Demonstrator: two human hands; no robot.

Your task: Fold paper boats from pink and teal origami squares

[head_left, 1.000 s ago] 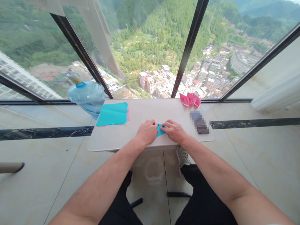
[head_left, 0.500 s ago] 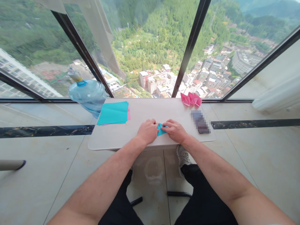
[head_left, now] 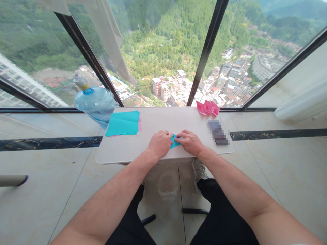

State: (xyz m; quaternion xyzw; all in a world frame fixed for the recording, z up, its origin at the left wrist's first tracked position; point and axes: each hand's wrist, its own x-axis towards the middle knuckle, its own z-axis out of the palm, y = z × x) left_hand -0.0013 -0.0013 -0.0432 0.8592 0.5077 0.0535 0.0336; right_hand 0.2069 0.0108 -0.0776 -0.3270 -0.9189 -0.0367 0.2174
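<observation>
A small folded piece of blue paper (head_left: 174,144) lies on the white table near its front edge, between my hands. My left hand (head_left: 160,141) grips its left side with the fingers curled and the thumb hidden. On the right side, the fingers of my right hand (head_left: 189,141) close on the paper and press it down. Parts of the paper are covered by my fingers. To the left lies a stack of blue paper sheets (head_left: 122,123), with pink paper (head_left: 139,124) showing under its right edge.
Several pink folded paper shapes (head_left: 207,108) stand at the table's back right corner. A blurred-out phone-like object (head_left: 220,135) lies in front of them. Behind the white table (head_left: 117,149) at left is a large blue water bottle (head_left: 95,103). Tall windows run along the back.
Both hands stay at the blue paper, with only very slight finger movement. The rest of the table looks the same.
</observation>
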